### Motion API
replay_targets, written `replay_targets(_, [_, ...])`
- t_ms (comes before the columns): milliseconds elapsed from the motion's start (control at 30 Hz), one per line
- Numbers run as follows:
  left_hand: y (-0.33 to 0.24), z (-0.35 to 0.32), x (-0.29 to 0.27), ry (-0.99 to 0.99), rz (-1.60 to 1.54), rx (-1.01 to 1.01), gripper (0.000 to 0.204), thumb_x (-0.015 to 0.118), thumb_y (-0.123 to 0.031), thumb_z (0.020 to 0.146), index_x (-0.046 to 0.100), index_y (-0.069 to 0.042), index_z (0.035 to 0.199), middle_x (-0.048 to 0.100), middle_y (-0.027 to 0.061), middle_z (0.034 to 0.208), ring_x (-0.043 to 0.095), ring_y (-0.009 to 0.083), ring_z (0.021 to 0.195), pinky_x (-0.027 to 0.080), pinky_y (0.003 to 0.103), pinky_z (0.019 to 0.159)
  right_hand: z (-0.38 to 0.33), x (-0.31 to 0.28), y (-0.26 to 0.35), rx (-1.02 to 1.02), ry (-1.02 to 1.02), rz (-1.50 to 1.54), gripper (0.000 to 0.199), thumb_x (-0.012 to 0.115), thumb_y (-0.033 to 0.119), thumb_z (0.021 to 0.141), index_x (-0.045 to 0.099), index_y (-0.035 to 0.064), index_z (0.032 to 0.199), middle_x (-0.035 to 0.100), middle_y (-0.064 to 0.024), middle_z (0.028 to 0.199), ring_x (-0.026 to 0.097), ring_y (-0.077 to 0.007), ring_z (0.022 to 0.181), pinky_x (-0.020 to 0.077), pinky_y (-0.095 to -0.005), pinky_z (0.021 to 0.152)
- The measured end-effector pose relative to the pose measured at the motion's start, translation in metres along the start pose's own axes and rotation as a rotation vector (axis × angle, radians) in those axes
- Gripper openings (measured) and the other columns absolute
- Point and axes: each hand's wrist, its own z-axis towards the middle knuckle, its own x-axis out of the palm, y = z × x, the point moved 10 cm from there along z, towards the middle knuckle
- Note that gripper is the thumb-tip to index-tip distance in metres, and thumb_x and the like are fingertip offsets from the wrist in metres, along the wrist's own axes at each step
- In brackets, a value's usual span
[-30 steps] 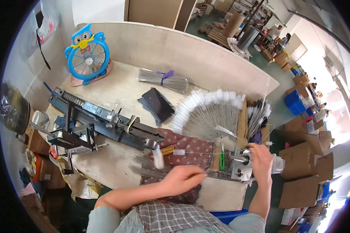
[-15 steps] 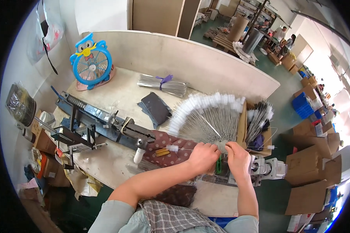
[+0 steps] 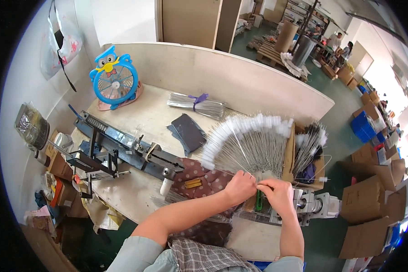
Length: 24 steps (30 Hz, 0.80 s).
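My left hand point(image 3: 241, 187) is closed in a pinch above the near end of a fan of wire brushes point(image 3: 251, 147) with white bristle heads. A thin wire seems to run from it toward the fan's left end, like a brush's stem; its head cannot be told apart there. Close beside it, my right hand point(image 3: 276, 192) has thumb and fingers pressed together, and what lies between them is too small to make out. Just below the fingertips is a green part point(image 3: 259, 200) on the metal fixture point(image 3: 306, 204) at the bench's right edge.
A long metal jig point(image 3: 122, 140) crosses the bench at left, a blue toy-shaped fan point(image 3: 115, 81) behind it. Tied wires point(image 3: 197, 104), a dark pad point(image 3: 187, 132) and yellow pieces point(image 3: 193, 183) on spotted cloth lie mid-bench. More brushes stand in a carton point(image 3: 310, 174) at right.
The white brush head that stuck out left of my left hand no longer shows there. My right fingers have turned down toward the left fingertips. The whole view has shifted slightly.
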Motion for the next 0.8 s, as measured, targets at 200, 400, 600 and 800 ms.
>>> replay_targets(200, [-0.003, -0.005, -0.011, -0.057, 0.040, 0.010, 0.009, 0.057, -0.019, 0.073, 0.061, -0.015, 0.066, 0.055, -0.0013, 0.071, 0.053, 0.0170, 0.075, 0.037, 0.033, 0.062, -0.003, -0.001, 0.003, -0.003, -0.009, 0.006, 0.016, 0.065, 0.027, 0.075, 0.070, 0.0124, 0.079, 0.062, -0.0114, 0.068, 0.059, -0.0292, 0.065, 0.0449, -0.0374, 0.058])
replay_targets(400, [-0.001, -0.007, -0.013, -0.074, -0.004, -0.023, 0.008, 0.057, -0.019, 0.071, 0.062, -0.014, 0.067, 0.055, -0.0010, 0.071, 0.053, 0.0167, 0.076, 0.038, 0.032, 0.060, -0.002, -0.003, 0.006, -0.035, -0.016, 0.012, 0.016, 0.065, 0.026, 0.075, 0.070, 0.0111, 0.079, 0.062, -0.0109, 0.067, 0.059, -0.0283, 0.064, 0.0446, -0.0374, 0.059])
replay_targets(600, [0.002, -0.007, -0.010, -0.030, -0.019, -0.024, 0.009, 0.057, -0.019, 0.072, 0.063, -0.013, 0.070, 0.057, -0.0002, 0.073, 0.054, 0.0169, 0.079, 0.040, 0.031, 0.061, -0.002, -0.002, 0.005, -0.032, -0.017, 0.036, 0.015, 0.066, 0.025, 0.075, 0.070, 0.0108, 0.079, 0.061, -0.0110, 0.067, 0.058, -0.0284, 0.065, 0.0446, -0.0375, 0.059])
replay_targets(800, [0.001, -0.004, -0.005, 0.064, -0.032, -0.019, 0.011, 0.056, -0.020, 0.075, 0.064, -0.013, 0.072, 0.060, 0.0002, 0.076, 0.052, 0.0182, 0.089, 0.041, 0.031, 0.064, -0.003, 0.000, 0.002, -0.045, -0.010, 0.027, 0.015, 0.068, 0.016, 0.072, 0.068, 0.0033, 0.080, 0.063, -0.0127, 0.071, 0.061, -0.0233, 0.062, 0.0452, -0.0313, 0.057])
